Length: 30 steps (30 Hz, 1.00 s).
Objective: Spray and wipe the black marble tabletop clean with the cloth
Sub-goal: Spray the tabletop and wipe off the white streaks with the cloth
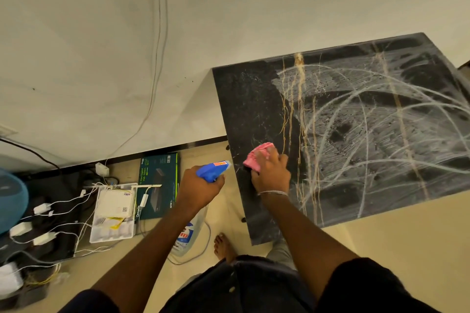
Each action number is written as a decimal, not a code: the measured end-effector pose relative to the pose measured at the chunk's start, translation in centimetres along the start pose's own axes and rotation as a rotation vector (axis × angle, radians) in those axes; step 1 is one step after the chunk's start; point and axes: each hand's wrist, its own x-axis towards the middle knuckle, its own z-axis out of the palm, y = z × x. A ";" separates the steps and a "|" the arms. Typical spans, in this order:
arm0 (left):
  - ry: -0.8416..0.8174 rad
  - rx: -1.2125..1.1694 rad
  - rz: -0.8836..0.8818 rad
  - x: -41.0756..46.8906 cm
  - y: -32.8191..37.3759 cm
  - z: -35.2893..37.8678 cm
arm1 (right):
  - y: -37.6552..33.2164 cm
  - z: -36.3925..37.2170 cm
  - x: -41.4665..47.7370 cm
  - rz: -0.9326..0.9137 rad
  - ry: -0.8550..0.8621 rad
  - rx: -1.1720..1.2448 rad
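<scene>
your right hand (270,173) tight on the pink cloth (255,157) — left hand (201,188) round the spray bottle (211,170), body half-hidden

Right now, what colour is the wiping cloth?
The cloth is pink, seen in the head view.

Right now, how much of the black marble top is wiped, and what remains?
Done: the left strip of the tabletop looks dark and streak-free. In hand: the right hand grips the pink cloth against that strip's near part, while the left hand holds the blue spray bottle just off the table's edge. Left: the larger right part, covered in whitish smears.
</scene>
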 end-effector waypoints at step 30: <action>0.021 -0.112 -0.006 -2.5 -1.1 0.6 | 1.1 0.7 -2.1 -0.614 -0.187 -0.068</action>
